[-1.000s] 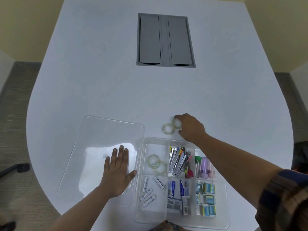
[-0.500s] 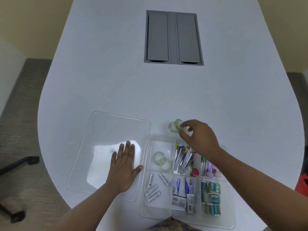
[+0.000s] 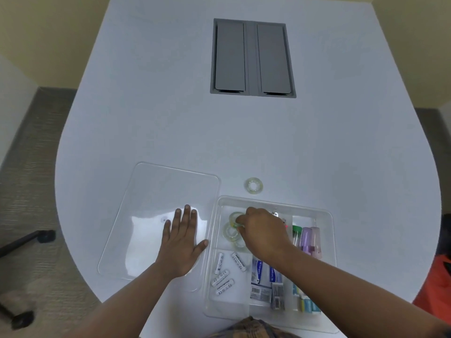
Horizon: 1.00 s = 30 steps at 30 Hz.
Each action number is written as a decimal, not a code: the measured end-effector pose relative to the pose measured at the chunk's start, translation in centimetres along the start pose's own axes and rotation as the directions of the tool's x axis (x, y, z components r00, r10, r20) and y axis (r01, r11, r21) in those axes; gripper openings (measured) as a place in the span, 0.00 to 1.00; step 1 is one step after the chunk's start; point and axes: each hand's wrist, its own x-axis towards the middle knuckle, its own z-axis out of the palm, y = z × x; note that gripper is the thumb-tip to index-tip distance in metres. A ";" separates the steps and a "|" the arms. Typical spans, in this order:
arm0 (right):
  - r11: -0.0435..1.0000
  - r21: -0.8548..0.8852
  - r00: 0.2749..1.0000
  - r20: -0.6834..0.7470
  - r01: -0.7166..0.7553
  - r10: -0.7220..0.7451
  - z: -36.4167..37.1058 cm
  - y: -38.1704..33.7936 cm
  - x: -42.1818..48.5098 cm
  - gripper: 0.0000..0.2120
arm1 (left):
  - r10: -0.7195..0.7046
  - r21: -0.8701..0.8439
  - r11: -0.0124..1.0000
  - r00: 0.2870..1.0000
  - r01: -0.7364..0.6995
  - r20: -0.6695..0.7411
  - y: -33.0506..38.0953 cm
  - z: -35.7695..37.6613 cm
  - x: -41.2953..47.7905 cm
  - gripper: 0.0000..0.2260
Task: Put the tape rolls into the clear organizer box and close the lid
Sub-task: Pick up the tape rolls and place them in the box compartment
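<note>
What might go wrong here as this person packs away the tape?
One tape roll lies on the table beyond the organizer box; it could be forgotten. The right hand is setting a roll on others in the far-left compartment; a tall stack might block the lid. The left hand lies flat on that lid.

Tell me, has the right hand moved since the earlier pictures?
Yes. The right hand came from the table beyond the box toward the person, into the box's far-left compartment, carrying a tape roll.
</note>
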 end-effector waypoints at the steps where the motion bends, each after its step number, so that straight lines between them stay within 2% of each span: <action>1: 1.000 -0.018 1.000 0.005 -0.006 0.006 0.0 0.0 0.2 0.09 | 0.000 -0.002 1.000 1.000 0.000 -0.001 0.0 0.0 0.0 0.39; 4: 0.998 -0.055 1.000 0.030 -0.004 0.005 0.1 0.1 0.6 0.10 | -0.002 -0.011 1.000 1.000 0.002 -0.004 0.0 0.1 0.0 0.39; 7: 0.999 0.050 1.000 0.030 -0.010 0.008 0.0 0.3 0.7 0.12 | -0.002 -0.013 1.000 1.000 0.002 -0.007 0.0 0.1 0.0 0.39; 11: 0.990 0.139 0.997 -0.059 -0.035 0.043 -1.5 1.1 1.3 0.11 | -0.005 -0.003 1.000 1.000 0.005 -0.009 0.0 0.0 0.0 0.40; 16: 0.972 0.190 0.977 -0.136 -0.136 0.163 -3.8 3.6 3.9 0.07 | -0.007 -0.004 1.000 1.000 0.007 -0.003 0.1 -0.2 -0.1 0.41; 22: 0.959 0.211 0.979 -0.030 -0.190 0.201 -4.3 6.9 6.5 0.15 | -0.014 0.003 1.000 1.000 0.014 0.016 0.1 -0.2 0.0 0.41; 26: 0.939 0.262 0.971 -0.027 -0.223 0.238 -3.6 7.5 7.4 0.18 | -0.016 0.015 1.000 1.000 0.015 0.017 0.2 -0.2 0.1 0.41; 30: 0.918 0.255 0.951 0.021 -0.303 0.308 -2.9 7.1 8.3 0.29 | -0.016 0.026 1.000 1.000 0.016 0.012 0.3 -0.4 -0.1 0.42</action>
